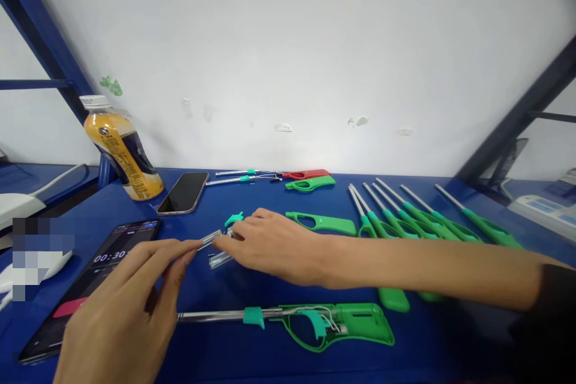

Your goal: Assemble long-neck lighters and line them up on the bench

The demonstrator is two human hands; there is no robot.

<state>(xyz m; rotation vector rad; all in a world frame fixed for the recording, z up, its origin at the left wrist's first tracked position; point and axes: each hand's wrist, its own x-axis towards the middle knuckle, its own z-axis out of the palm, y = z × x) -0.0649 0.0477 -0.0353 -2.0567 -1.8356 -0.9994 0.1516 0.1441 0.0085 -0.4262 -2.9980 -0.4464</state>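
Between its thumb and fingertips my left hand (128, 300) pinches the end of a small clear tube (209, 240). My right hand (270, 246) reaches across from the right, its fingers closed at the tube's other end; what they grip is mostly hidden. Just under those fingers lies another clear piece (220, 260). A teal trigger (234, 219) shows behind the right fingertips. In front of both hands is an opened green lighter half-shell (364, 324), with a metal barrel (211, 316), a teal collar, a trigger and white wires in it.
Several assembled green long-neck lighters (405, 216) lie at right, partly behind my forearm. A loose green shell (324, 223) is beyond my right hand. Farther back are a red handle (308, 174) and barrels. Phones (183, 193) and a yellow bottle (123, 150) stand left, before a white wall.
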